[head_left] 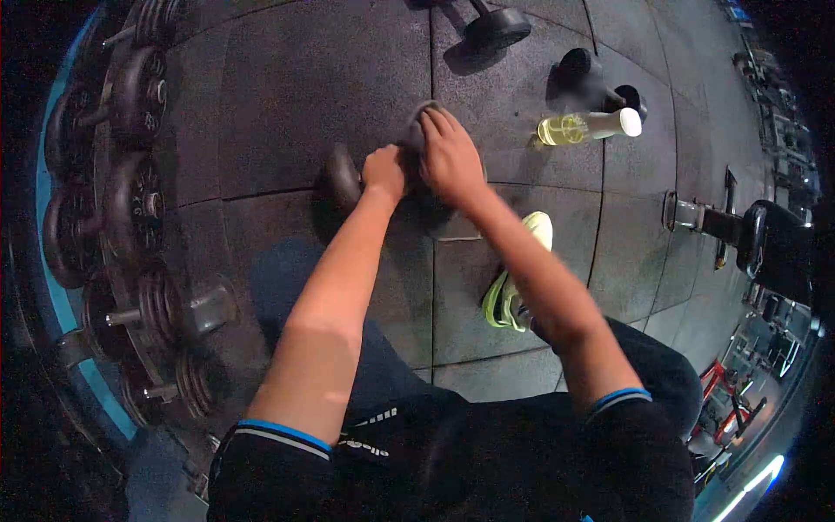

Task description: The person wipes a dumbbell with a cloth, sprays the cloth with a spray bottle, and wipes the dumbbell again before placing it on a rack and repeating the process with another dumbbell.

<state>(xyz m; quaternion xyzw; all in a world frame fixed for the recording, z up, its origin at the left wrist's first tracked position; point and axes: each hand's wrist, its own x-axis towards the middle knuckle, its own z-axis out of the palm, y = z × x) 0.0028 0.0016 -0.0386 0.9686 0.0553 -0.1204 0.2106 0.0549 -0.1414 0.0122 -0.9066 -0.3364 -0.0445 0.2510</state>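
Observation:
A dark dumbbell (342, 177) is low over the black floor mats, one round end showing left of my hands. My left hand (384, 171) is closed around its handle. Over the other end, mostly hidden, lies my right hand (450, 158), fingers curled on a dark grey cloth (417, 130) that is blurred and shows only at its edge. To the right, a clear spray bottle (574, 129) with yellow liquid and a white top lies on its side on the floor.
More dumbbells lie ahead, one (497, 30) at the top and another (581, 70) beyond the bottle. A rack of dumbbells (135, 204) runs along the left. A yellow-green shoe (504, 300) is near my right arm. Gym equipment (765, 239) stands at right.

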